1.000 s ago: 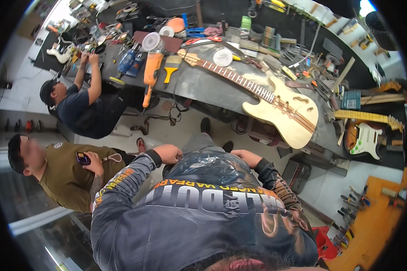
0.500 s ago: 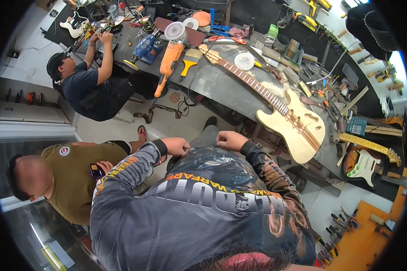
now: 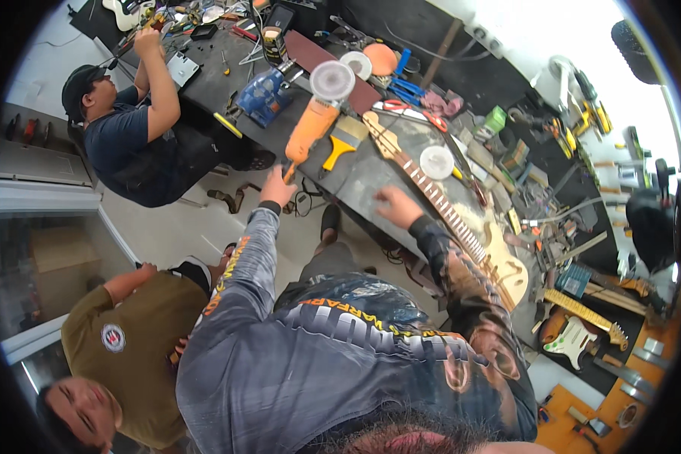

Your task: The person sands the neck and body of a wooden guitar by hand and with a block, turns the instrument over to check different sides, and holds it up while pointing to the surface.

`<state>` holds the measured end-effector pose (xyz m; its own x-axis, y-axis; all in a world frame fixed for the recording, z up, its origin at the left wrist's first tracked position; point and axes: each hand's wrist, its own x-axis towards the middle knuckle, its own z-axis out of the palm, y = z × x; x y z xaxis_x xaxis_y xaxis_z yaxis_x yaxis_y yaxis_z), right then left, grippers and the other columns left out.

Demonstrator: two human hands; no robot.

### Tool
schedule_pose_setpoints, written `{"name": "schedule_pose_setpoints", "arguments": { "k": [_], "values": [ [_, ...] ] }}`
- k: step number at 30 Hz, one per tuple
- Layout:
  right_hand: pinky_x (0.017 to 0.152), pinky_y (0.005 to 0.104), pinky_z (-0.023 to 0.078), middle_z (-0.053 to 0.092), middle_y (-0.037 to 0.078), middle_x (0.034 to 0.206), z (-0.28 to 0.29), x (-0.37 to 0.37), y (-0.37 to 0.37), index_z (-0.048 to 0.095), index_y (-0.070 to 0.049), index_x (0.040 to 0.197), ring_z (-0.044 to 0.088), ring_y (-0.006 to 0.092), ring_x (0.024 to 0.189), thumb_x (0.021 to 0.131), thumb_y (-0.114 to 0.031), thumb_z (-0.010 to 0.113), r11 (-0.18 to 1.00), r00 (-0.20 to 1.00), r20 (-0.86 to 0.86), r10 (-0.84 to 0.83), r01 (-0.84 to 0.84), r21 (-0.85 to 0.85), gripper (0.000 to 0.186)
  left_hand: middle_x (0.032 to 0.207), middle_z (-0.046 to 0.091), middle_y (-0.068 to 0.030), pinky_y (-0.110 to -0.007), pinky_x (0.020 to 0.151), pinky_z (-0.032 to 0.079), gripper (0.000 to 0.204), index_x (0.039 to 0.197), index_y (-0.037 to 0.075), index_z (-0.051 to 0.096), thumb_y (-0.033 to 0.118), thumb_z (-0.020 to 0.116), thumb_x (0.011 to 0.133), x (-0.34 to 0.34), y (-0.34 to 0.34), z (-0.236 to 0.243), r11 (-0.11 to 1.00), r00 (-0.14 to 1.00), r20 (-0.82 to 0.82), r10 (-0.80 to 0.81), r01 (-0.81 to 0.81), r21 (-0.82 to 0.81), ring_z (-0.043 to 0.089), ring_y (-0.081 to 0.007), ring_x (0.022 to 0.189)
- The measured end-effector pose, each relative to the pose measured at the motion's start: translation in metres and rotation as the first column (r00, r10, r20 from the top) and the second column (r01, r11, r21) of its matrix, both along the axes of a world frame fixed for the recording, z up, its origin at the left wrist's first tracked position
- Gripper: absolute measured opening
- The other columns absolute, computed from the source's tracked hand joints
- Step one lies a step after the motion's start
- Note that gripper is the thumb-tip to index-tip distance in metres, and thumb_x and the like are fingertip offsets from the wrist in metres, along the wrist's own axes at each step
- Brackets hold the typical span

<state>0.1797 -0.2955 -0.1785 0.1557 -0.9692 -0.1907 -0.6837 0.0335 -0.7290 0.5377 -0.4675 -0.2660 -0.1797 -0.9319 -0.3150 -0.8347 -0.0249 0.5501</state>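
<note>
An orange angle grinder (image 3: 312,130) with a round disc (image 3: 332,80) at its far end lies on the workbench. My left hand (image 3: 276,189) is at the grinder's narrow near end; its fingers are partly hidden, so I cannot tell whether they grip it. My right hand (image 3: 398,207) hovers by the bench's near edge, fingers apart and loosely bent, holding nothing. Right of it lies an electric guitar with a pale unfinished body (image 3: 507,272) and a dark fretted neck (image 3: 439,198). A wide yellow-handled brush (image 3: 346,141) rests between grinder and guitar.
A blue power tool (image 3: 262,98) lies left of the grinder. Abrasive sheets, a white disc (image 3: 436,162) and many hand tools crowd the dark bench (image 3: 367,181). A sunburst guitar (image 3: 571,340) lies at right. One person (image 3: 132,129) works far left; another (image 3: 125,340) is close on my left.
Both hands have left my lap and reached forward, the left to the grinder's near end, the right over the bench edge. The view has shifted. The nearby person's head has turned upward.
</note>
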Motion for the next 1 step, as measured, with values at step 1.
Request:
{"name": "schedule_pose_setpoints", "arguments": {
  "k": [1],
  "values": [
    [0.101,0.0413,0.052,0.069,0.016,0.114,-0.0064,-0.0019,-0.0451,0.070,-0.005,0.116,0.067,0.0294,0.114,0.086,-0.020,0.078,0.998,0.999,-0.004,-0.035,0.035,-0.048,0.035,0.152,0.051,-0.0215,-0.051,0.111,0.048,0.081,0.146,0.009,0.047,0.026,0.086,0.077,-0.0060,-0.0214,-0.0072,1.000,1.000,-0.013,-0.007,0.007,0.005,0.048,-0.0415,0.142]
  ]
}}
